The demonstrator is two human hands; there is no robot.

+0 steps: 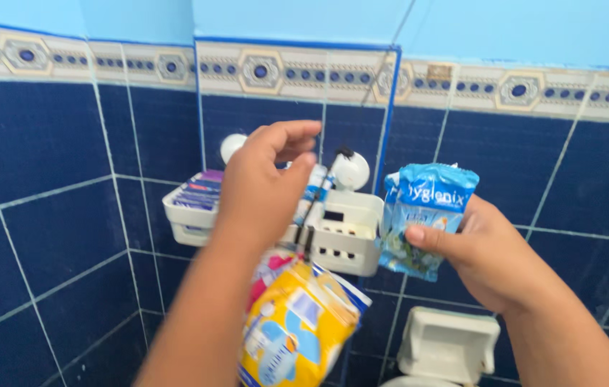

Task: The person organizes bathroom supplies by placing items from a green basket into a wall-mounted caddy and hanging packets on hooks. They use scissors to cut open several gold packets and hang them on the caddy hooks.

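My right hand (487, 254) pinches a blue and white plastic sachet (424, 215) by its lower edge and holds it upright to the right of a white wall basket (351, 240). In front of that basket my left hand (265, 186) is raised, fingers curled and apart, close to upright tubes (316, 188) standing inside; I cannot tell if it touches them. A yellow and blue plastic bag (297, 326) hangs below the basket, just under my left forearm.
The basket hangs on two white suction cups (353, 170) on a dark blue tiled wall with a patterned border. Purple packets (200, 192) fill its left end. A white ceramic wall holder (448, 344) sits lower right.
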